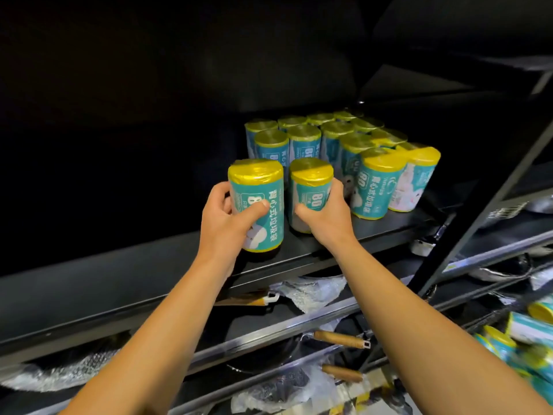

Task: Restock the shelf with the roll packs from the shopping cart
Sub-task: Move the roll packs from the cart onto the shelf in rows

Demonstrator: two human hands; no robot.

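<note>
Fig.: Left hand (223, 218) and right hand (324, 215) each w/ grip clenched round one upright roll pack (257, 202), (309, 193), at shelf (149, 265) front edge. Stocked block (344, 145) stands behind; more packs (526, 330) lower right remain, approx. midway.

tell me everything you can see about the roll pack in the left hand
The roll pack in the left hand is a squat cylinder wrapped in a glossy teal label with white Chinese lettering, a partly hidden number and a white cartoon figure; its yellow roll shows at the top. It stands nearly upright at the front edge of the black shelf. The left hand grips it, thumb across the label, fingers behind. It sits apart from the neighbouring pack.
</note>
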